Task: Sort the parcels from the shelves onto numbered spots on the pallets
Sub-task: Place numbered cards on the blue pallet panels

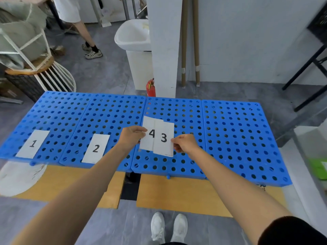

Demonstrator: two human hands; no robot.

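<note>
Near the middle, card 3 covers the right side of card 4. The left hand pinches card 4. Its thumb hides the left tip of the 4, and its other fingers are behind the card. The right hand pinches card 3, with most fingers tucked behind it too. Tiny print at the low edge of card 3 is too small to read. At 11 o'clock a person is cut off by the top edge. At 12 o'clock a red can is half hidden behind the pillar. At 3 o'clock a green thing is blurry and cut off.

Bare rightmost pallet
</note>
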